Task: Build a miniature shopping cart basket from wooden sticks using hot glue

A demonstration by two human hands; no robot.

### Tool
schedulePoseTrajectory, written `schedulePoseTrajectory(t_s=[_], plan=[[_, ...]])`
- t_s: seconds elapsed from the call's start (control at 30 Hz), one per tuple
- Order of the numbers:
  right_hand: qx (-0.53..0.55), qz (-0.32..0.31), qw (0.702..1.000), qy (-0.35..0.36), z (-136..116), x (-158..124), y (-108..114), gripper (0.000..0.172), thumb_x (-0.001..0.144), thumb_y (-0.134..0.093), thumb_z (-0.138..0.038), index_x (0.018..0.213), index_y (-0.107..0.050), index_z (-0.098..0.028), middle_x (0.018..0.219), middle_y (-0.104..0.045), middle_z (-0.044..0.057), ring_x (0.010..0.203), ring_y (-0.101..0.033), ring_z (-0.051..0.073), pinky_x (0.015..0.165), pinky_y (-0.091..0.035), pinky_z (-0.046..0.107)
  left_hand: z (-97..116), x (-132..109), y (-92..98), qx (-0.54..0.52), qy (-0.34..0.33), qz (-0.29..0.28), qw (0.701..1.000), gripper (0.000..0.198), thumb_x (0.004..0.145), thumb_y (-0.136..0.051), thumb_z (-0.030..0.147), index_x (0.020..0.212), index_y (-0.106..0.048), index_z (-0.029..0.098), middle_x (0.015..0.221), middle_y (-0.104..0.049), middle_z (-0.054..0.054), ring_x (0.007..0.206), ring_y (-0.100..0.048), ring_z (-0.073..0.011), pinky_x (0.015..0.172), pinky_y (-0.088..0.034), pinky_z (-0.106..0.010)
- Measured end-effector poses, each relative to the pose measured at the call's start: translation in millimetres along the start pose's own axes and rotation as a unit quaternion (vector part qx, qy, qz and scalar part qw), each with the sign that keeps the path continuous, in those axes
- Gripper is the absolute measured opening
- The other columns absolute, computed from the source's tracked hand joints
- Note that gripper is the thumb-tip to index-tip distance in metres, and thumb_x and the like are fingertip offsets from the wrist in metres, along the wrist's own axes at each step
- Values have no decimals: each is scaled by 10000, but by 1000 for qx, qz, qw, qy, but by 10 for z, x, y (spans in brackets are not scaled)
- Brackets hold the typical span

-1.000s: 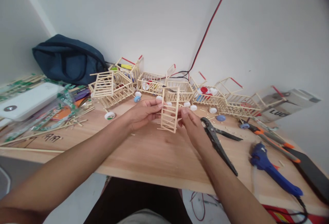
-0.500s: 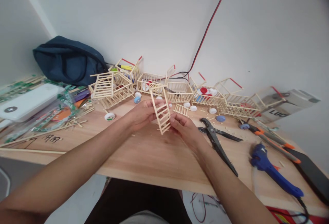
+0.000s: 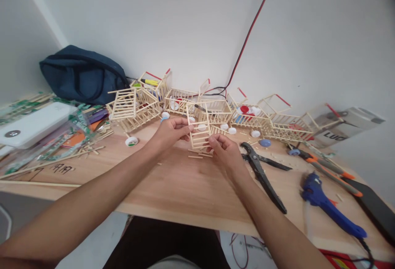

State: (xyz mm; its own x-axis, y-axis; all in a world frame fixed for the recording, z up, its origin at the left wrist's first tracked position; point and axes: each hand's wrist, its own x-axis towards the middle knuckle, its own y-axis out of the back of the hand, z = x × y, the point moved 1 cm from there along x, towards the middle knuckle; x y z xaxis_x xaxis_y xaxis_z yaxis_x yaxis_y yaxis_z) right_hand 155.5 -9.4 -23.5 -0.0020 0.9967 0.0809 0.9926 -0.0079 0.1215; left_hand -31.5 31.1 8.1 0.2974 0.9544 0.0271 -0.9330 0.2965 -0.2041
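Note:
My left hand (image 3: 175, 132) pinches the left side of a small ladder-like frame of thin wooden sticks (image 3: 200, 135). At its lower right side, the fingers of my right hand (image 3: 222, 145) are closed on the same frame. The frame is held up over the wooden table, its rungs running roughly level. Just below it, a few short sticks (image 3: 195, 157) lie on the tabletop. Behind it stand several stick-built carts with red-tipped handles, among them one cart (image 3: 216, 111) directly behind the frame.
Black pliers (image 3: 262, 174) lie right of my right hand, with a blue glue gun (image 3: 330, 209) and orange-handled pliers (image 3: 327, 166) farther right. A white power bank (image 3: 37, 125) and a dark blue bag (image 3: 83, 73) are at the left. Bottle caps (image 3: 131, 141) dot the table (image 3: 185, 195).
The frame has turned more upright, its rungs now nearly level, and has shifted slightly right. Both hands have moved slightly with it and still hold it.

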Motion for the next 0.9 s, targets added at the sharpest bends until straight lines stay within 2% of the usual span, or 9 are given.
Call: schedulePoseTrajectory(t_s=[0.07, 0.17, 0.27, 0.37, 0.53, 0.73, 0.9], plan=[[-31, 16, 999, 36, -17, 4, 8, 373, 820, -601, -534, 945, -642, -185, 852, -682, 45, 747, -620, 164, 644, -456, 275, -9, 4, 2, -1, -2, -4, 1000, 305, 650, -802, 342, 826, -697, 117, 806, -695, -46, 710, -603, -114, 673, -490, -254], [-140, 99, 977, 130, -92, -19, 37, 395, 837, -610, -478, 1123, -635, -207, 1030, -664, 69, 843, -605, 180, 663, -456, 290, -16, 1, -9, 3, -14, -1, 1000, 343, 628, -818, 372, 826, -698, 118, 819, -698, -45, 724, -612, -119, 692, -510, -266], [-254, 156, 926, 230, -194, -72, 44, 297, 861, -618, -394, 1099, -649, -219, 961, -628, 49, 806, -562, 169, 676, -446, 300, -15, -21, -42, 14, -24, 7, 1000, 355, 613, -827, 384, 813, -697, 120, 804, -691, -38, 721, -613, -124, 683, -532, -272], [-315, 151, 890, 292, -254, -112, 23, 223, 884, -611, -322, 1075, -654, -215, 847, -588, 28, 781, -540, 167, 736, -450, 320, -23, -47, -88, 21, -25, -1, 999, 346, 616, -827, 378, 816, -701, 126, 807, -687, -28, 692, -614, -114, 674, -545, -269], [-364, 142, 860, 329, -249, -117, -5, 167, 902, -596, -305, 1027, -664, -218, 856, -604, 46, 819, -562, 189, 739, -449, 333, -59, -76, -167, 21, -9, -41, 999, 335, 614, -832, 361, 813, -706, 123, 780, -695, -29, 645, -616, -103, 663, -555, -260], [-408, 146, 830, 351, -242, -124, -12, 120, 922, -562, -268, 920, -671, -218, 878, -642, 58, 855, -573, 200, 763, -427, 349, -58, -100, -228, 19, -6, -56, 998, 337, 604, -829, 384, 787, -715, 125, 775, -696, -25, 628, -615, -102, 661, -567, -266], [-378, 139, 848, 343, -268, -128, -3, 128, 923, -553, -244, 823, -624, -205, 813, -632, 39, 801, -564, 187, 739, -421, 337, -47, -115, -249, 24, 4, -33, 999, 345, 588, -830, 383, 776, -715, 117, 756, -687, -21, 602, -613, -101, 651, -574, -278]])
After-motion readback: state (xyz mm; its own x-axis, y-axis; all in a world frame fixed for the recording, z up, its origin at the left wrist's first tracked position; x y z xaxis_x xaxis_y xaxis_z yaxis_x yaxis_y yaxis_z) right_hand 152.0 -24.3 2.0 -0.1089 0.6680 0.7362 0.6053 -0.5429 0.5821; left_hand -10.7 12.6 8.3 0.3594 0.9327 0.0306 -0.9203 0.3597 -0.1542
